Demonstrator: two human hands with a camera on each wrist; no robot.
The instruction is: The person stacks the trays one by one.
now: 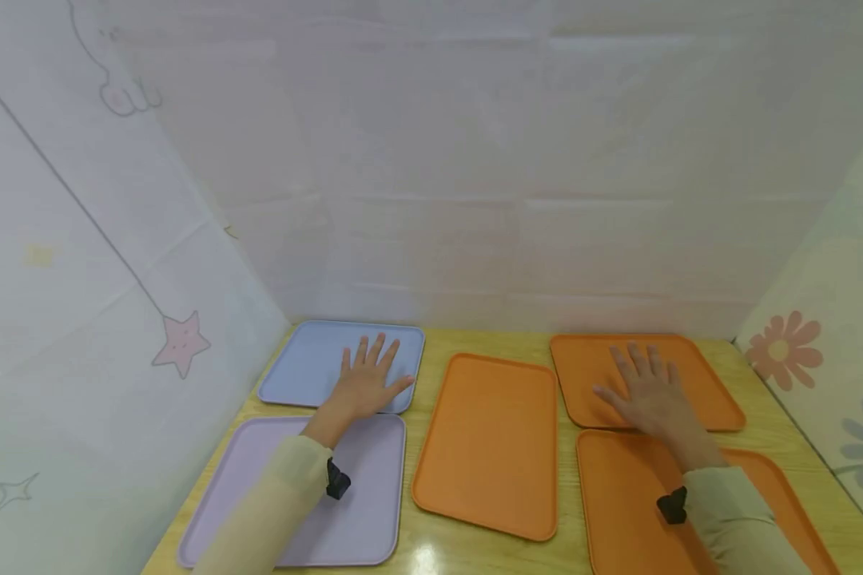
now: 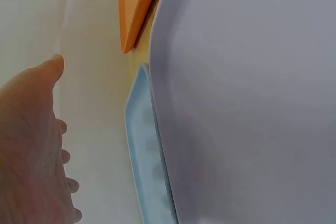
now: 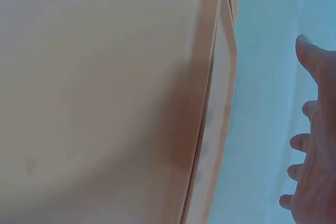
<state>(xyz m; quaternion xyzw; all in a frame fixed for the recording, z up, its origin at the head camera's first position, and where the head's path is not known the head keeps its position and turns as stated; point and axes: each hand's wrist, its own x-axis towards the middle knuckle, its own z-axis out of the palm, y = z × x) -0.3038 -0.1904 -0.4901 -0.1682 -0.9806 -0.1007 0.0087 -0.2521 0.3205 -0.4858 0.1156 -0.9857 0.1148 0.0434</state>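
Spreading empty fingers [image 1: 375,350] wide, two hands [image 1: 363,390] [image 1: 653,401] overhang three orange trays [image 1: 489,447] [image 1: 701,387] [image 1: 618,511], one blue tray [image 1: 312,363] and one lilac tray [image 1: 367,519].

A middle tray [image 1: 489,447] lies on the table [image 1: 475,557] between two left trays [image 1: 309,363] and two right trays [image 1: 705,399].

This is a screened-off tabletop space; what kind of room surrounds it cannot be told. Pale, creased sheets [image 1: 431,160] printed with a pink star [image 1: 181,345] and flowers [image 1: 779,351] enclose a wood-grain table [image 1: 475,555] laid with trays [image 1: 492,447].
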